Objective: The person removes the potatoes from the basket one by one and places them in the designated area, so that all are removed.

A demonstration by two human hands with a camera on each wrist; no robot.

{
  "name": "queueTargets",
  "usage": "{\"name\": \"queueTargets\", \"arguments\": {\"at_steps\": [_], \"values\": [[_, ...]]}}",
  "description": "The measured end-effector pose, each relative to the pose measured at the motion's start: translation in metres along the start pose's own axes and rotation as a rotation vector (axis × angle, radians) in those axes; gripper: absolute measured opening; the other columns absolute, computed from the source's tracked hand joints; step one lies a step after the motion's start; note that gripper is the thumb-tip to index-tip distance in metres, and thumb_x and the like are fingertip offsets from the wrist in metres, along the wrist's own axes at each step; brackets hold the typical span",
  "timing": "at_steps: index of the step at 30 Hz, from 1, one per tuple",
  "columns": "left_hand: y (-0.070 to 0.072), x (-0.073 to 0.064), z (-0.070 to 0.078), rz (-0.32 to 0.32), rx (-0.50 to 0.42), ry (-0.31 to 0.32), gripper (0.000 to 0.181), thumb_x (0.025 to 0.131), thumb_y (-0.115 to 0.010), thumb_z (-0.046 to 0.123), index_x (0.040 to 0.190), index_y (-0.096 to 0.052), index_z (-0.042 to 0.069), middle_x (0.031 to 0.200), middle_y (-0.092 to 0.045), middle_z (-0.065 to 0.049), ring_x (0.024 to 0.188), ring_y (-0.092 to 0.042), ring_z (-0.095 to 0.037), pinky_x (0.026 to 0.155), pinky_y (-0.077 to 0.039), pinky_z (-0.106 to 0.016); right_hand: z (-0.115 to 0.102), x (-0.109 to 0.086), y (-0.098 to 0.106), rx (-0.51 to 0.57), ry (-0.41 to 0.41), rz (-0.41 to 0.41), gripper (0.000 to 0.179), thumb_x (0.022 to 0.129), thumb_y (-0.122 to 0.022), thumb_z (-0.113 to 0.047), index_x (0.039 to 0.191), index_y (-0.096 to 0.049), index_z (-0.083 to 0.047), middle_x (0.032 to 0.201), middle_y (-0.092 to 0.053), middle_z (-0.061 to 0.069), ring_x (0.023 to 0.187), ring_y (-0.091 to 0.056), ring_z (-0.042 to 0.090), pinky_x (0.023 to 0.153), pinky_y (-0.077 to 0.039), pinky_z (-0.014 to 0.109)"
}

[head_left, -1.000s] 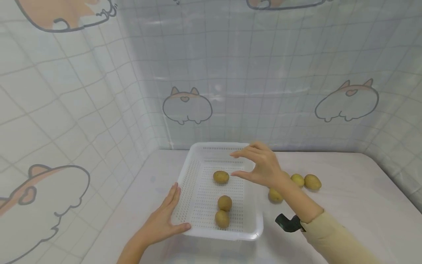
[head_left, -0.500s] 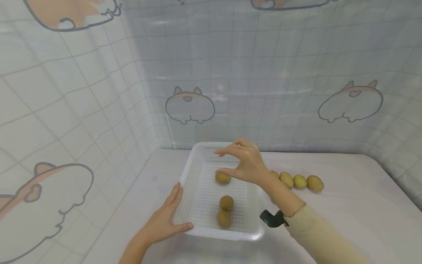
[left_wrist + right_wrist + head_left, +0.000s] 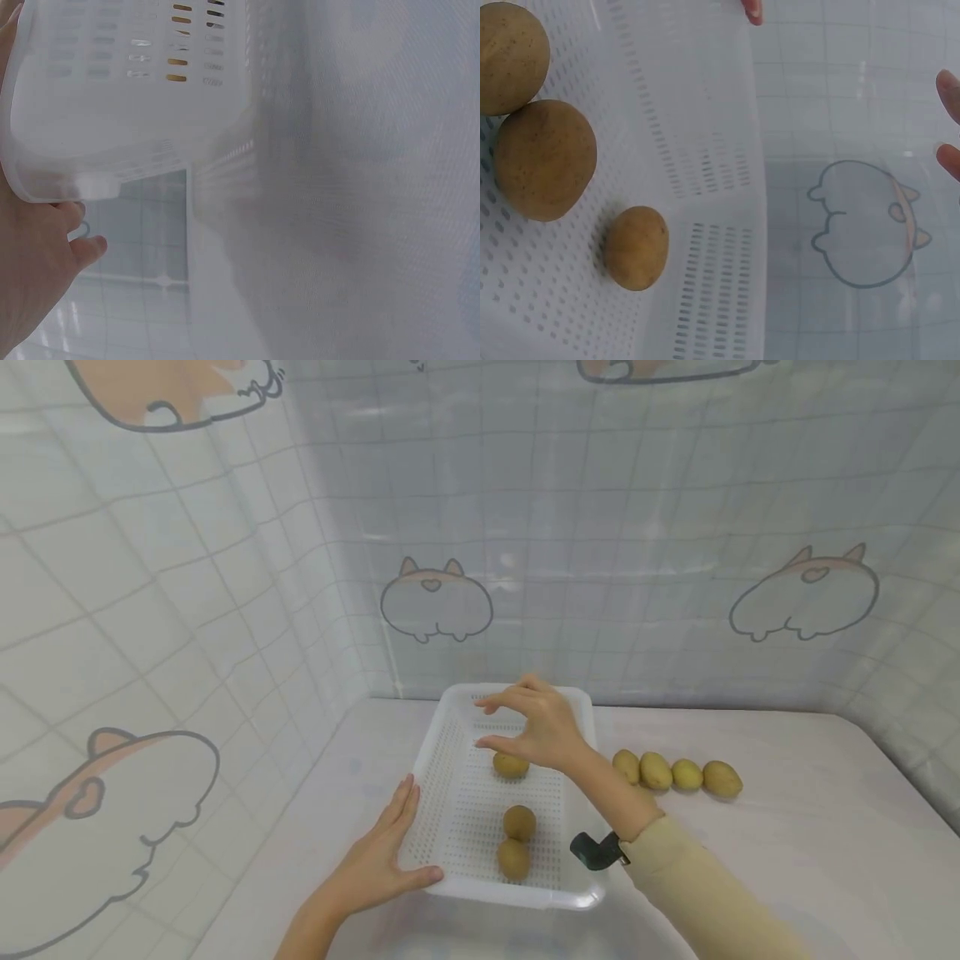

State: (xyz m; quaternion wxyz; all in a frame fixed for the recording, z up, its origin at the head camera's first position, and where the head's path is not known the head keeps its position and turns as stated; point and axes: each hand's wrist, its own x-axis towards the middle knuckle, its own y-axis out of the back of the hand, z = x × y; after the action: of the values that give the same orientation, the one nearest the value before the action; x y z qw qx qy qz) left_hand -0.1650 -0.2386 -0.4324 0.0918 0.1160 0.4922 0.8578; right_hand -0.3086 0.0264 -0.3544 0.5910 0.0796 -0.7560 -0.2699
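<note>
Potato [image 3: 511, 765] lies in white perforated basket [image 3: 442, 768] on the surface, under right hand [image 3: 536, 731], fingers spread, holding nothing. Left hand [image 3: 375, 860] flat against basket's side. No readable writing.

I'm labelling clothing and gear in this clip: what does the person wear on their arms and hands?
Both hands are bare. The right hand comes out of a long pale-yellow sleeve, with a small dark green-black device at that wrist. The left hand and its forearm show no sleeve.
</note>
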Motion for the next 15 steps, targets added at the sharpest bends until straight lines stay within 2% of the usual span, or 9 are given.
{"name": "queueTargets", "arguments": {"at_steps": [5,11,15], "values": [[0.000,0.000,-0.001,-0.001,-0.002,0.005,0.113,0.076,-0.074,0.055,0.154,-0.011,0.004,0.161,0.000,-0.012,0.143,-0.014,-0.039,0.102,-0.032,-0.065,0.007,0.001,-0.010,-0.008,-0.051,-0.023,0.050,0.064,-0.090,-0.038,0.106,-0.074,-0.016,0.091,-0.072,-0.007,0.089,-0.057,0.013,0.071,-0.049,0.025],[-0.001,-0.001,-0.001,-0.008,-0.002,0.009,0.113,0.076,-0.074,0.055,0.154,-0.010,0.004,0.161,0.001,-0.013,0.143,-0.014,-0.038,0.101,-0.032,-0.065,0.018,-0.003,-0.020,-0.009,-0.156,-0.098,0.047,0.066,-0.088,-0.037,0.106,-0.075,-0.018,0.089,-0.072,-0.008,0.086,-0.054,0.011,0.061,-0.045,0.021],[-0.001,0.000,-0.001,-0.006,0.003,0.008,0.113,0.076,-0.074,0.055,0.154,-0.010,0.003,0.161,0.000,-0.012,0.143,-0.013,-0.037,0.102,-0.032,-0.063,0.027,-0.007,-0.027,-0.002,-0.213,-0.141,0.045,0.068,-0.087,-0.037,0.107,-0.075,-0.018,0.089,-0.072,-0.008,0.085,-0.054,0.011,0.061,-0.045,0.022]]}}
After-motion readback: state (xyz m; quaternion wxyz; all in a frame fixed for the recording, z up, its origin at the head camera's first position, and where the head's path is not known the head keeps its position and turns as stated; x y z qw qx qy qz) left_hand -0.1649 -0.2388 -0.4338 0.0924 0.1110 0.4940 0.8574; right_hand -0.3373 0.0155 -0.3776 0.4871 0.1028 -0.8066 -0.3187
